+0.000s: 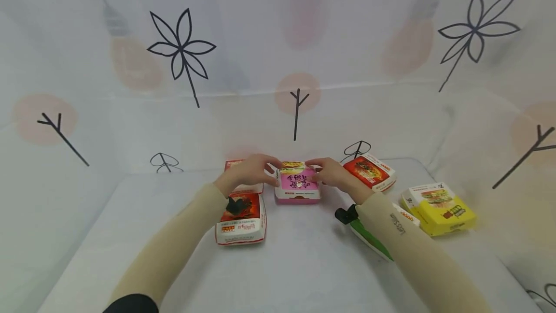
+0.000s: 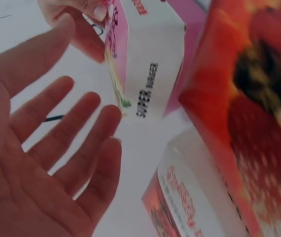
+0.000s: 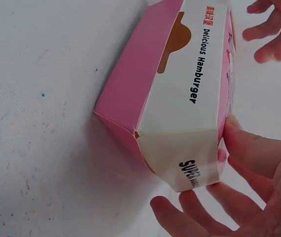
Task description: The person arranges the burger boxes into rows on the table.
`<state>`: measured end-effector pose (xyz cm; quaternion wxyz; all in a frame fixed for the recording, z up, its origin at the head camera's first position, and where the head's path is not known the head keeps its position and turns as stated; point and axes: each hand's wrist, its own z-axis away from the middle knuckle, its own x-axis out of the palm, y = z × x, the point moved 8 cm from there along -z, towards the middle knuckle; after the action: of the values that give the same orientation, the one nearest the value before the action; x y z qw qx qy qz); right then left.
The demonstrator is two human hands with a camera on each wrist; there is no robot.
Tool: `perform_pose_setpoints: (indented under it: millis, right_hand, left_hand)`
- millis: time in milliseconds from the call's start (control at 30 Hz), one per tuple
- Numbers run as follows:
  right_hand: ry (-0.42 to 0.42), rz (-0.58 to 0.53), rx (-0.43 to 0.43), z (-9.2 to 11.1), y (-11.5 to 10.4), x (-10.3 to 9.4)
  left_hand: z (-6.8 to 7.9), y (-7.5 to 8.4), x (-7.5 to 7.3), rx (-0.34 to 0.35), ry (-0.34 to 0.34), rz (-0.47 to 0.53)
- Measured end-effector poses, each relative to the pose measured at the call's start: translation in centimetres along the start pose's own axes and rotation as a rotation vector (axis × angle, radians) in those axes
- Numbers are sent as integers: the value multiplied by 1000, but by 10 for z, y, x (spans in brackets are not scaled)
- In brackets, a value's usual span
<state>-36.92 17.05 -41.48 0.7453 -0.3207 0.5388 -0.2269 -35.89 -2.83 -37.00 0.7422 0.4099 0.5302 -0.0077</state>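
Note:
A pink and white hamburger box (image 1: 298,185) sits between the two hands toward the back of the white table. My right hand (image 1: 336,176) pinches its right corner; in the right wrist view the thumb lies on the lid's edge, with fingers against the side panel printed SUPER. The box's lid is closed, its front tab showing in the slot (image 3: 175,42). My left hand (image 1: 252,172) is beside the left end of the box, fingers spread and relaxed. In the left wrist view a gap shows between those fingers (image 2: 108,118) and the box.
Left of the pink box, a red and white box (image 1: 242,226) stands in front of another red box (image 1: 254,189), partly hidden by the left hand. At right are a red box (image 1: 369,173), a yellow box (image 1: 447,214) and a green box (image 1: 369,241) partly under the right forearm.

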Motion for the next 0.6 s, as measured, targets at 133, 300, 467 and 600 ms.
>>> perform_pose_setpoints:
  millis: [133,300,467,600]
  right_hand:
    - [10,8,-4,0,0,-1]
    - [18,16,-12,2,-2,-2]
    - [29,31,-32,4,1,-6]
    - [45,9,-56,5,1,-9]
  left_hand:
    - [-10,-1,8,-63,-10,4]
    - [-14,-3,17,-120,-38,28]
    - [-14,-4,21,-156,-41,46]
    - [-14,-5,20,-182,-14,47]
